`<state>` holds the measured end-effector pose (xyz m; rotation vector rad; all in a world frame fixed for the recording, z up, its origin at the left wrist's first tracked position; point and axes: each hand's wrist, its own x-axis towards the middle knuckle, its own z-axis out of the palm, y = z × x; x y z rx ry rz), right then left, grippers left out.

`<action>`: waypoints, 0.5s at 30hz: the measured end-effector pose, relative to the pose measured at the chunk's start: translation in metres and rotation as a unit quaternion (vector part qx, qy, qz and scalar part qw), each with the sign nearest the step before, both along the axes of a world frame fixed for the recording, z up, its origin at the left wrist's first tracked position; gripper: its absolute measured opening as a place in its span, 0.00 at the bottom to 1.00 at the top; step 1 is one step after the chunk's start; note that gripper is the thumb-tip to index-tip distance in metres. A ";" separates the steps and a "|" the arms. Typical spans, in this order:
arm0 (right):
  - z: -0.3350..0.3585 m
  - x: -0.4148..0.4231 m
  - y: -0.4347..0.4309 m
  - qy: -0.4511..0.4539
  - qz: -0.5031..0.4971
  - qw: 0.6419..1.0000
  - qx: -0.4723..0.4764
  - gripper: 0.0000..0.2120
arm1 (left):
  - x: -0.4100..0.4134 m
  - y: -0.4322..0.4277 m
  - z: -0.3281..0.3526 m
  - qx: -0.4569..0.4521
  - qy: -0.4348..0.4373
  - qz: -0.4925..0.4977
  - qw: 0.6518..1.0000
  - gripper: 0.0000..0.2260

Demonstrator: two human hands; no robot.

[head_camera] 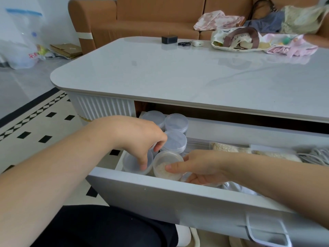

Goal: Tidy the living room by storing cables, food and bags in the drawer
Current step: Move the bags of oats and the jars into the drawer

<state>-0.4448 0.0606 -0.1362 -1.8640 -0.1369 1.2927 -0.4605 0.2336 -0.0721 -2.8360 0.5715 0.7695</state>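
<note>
You had two hands in view, a left hand [138,139] and a right hand [201,166]. The one open drawer [178,195] held five round plastic tubs [175,141]: two at the back, one in the middle, two at the front. Beside them you had two clear bags of grain [224,147] and one bundle of grey cable [315,155]. On the one table [142,72] you could count one black box [169,39], one black cable coil [184,44], one white case [198,43] and two cloth bags [236,39]. The sofa [151,15] carried three more soft bundles [217,20], and the floor [26,90] one plastic sack [17,41] and one flattened carton [65,50].
</note>
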 end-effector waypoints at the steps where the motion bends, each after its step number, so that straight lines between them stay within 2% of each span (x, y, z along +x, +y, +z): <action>1: 0.000 0.000 0.000 -0.001 0.000 1.000 0.000 0.28 | 0.001 -0.002 0.001 0.000 -0.001 -0.002 1.000 0.18; 4: 0.002 -0.003 -0.003 -0.024 0.018 1.000 -0.006 0.30 | 0.001 -0.010 0.004 -0.037 -0.015 -0.001 0.999 0.14; 6: 0.011 -0.004 -0.007 -0.105 0.076 0.990 -0.052 0.30 | 0.000 -0.019 0.009 -0.068 -0.020 0.001 0.997 0.11; 9: 0.026 0.002 -0.019 -0.225 0.140 0.955 -0.129 0.27 | -0.002 -0.038 0.017 -0.055 -0.013 -0.020 0.998 0.13; 12: 0.043 0.001 -0.046 -0.250 0.171 0.942 -0.143 0.16 | -0.005 -0.063 0.026 -0.019 -0.017 -0.068 0.997 0.14; 15: 0.060 -0.012 -0.080 -0.246 0.216 0.938 -0.116 0.19 | -0.012 -0.088 0.032 -0.018 0.021 -0.099 0.995 0.19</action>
